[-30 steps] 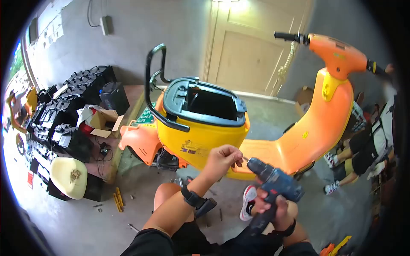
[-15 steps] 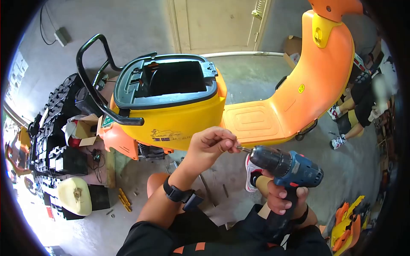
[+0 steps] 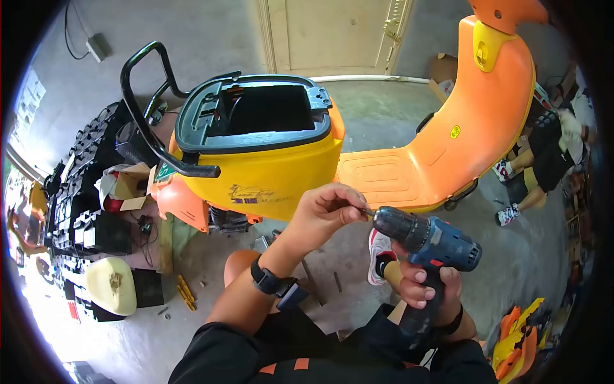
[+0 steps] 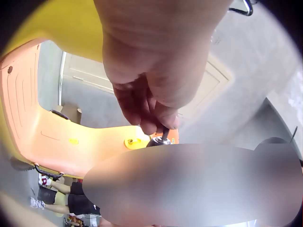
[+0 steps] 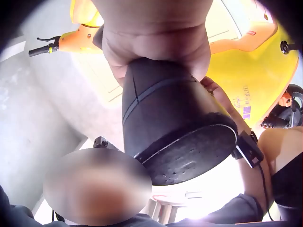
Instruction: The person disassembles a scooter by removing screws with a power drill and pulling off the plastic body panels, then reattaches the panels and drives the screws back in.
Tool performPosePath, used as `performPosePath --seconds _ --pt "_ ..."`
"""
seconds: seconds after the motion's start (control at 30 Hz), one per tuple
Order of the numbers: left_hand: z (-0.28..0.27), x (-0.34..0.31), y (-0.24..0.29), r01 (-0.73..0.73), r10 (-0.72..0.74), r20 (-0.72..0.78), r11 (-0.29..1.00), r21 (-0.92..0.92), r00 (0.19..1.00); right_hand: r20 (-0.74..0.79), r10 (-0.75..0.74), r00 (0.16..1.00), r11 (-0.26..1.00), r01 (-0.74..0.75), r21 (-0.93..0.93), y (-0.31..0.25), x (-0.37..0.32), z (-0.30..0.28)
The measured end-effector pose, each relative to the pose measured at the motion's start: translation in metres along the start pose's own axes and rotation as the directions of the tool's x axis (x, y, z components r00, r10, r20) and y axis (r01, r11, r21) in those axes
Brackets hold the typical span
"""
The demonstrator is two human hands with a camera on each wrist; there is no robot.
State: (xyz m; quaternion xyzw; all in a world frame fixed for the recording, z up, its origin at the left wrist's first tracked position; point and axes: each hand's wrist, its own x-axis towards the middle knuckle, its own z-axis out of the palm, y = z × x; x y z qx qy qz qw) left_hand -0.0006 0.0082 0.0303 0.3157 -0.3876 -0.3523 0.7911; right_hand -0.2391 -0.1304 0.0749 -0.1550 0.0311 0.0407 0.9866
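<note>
My right hand [image 3: 425, 288] grips a blue and black cordless drill [image 3: 448, 246] by its handle, chuck pointing left. With thumb and fingertips, my left hand [image 3: 323, 214] pinches a small metal bit [image 3: 368, 213] at the nose of the black chuck [image 3: 395, 224]. In the left wrist view the dark bit [image 4: 165, 134] runs from the fingertips to the chuck's mouth [image 4: 158, 141]. The drill's black base [image 5: 184, 137] fills the middle of the right wrist view. Behind both hands stands an orange and yellow scooter [image 3: 275, 182], its seat compartment uncovered.
Black batteries [image 3: 77, 173] and a cardboard box [image 3: 132, 185] stand at the left. A cream seat [image 3: 110, 286] and yellow-handled pliers [image 3: 186, 293] are near the floor there. Orange and yellow panels [image 3: 518, 342] lie at lower right. Another person [image 3: 543, 153] is at far right.
The head view has tilted down, and the scooter sits further left in it. The drill has come up level. Less of the bit shows between my left fingertips and the chuck than half a second ago.
</note>
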Motion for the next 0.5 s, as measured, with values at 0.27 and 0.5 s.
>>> performPosePath --seconds 0.27,0.5 --pt "0.009 0.001 -0.004 -0.054 0.264 -0.294 0.821 0.569 0.919 -0.138 -0.089 0.987 0.989 0.070 -0.134 0.007 0.006 0.017" --pt "-0.002 0.002 0.014 0.056 0.139 -0.295 0.822 0.567 0.945 -0.146 -0.093 0.985 0.990 0.075 -0.122 0.006 0.009 0.016"
